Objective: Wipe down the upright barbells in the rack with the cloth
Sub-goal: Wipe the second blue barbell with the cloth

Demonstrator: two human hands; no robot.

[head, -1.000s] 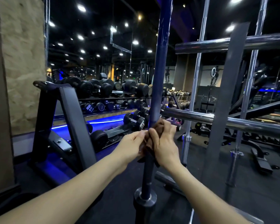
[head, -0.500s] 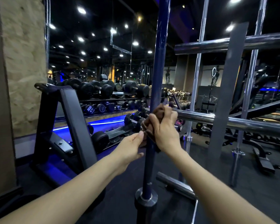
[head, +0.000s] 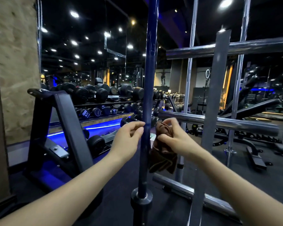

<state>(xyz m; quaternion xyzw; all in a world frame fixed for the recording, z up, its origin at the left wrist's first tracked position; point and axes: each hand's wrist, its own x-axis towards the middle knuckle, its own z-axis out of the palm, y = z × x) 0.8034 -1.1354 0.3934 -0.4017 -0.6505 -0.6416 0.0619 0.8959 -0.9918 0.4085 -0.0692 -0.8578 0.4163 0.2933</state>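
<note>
Two hands: our right hand [head: 171,141] grips the soft brown cloth [head: 162,158]; left hand [head: 129,139] loose, empty.
Bar: we judge the upright dark-blue steel barbell [head: 148,95] rigid, heavy; wrap cloth mid-shaft.

From my seat, the blue barbell [head: 147,95] runs past the top edge above my left hand [head: 127,141], its upper end cut off. The brown cloth [head: 162,158] is partly hidden behind the bar and under my right hand [head: 173,141]. Something pale [head: 152,137] peeks between bar and cloth; I can't identify it. Dumbbell labels [head: 85,113] beyond my left hand are unreadable.
</note>
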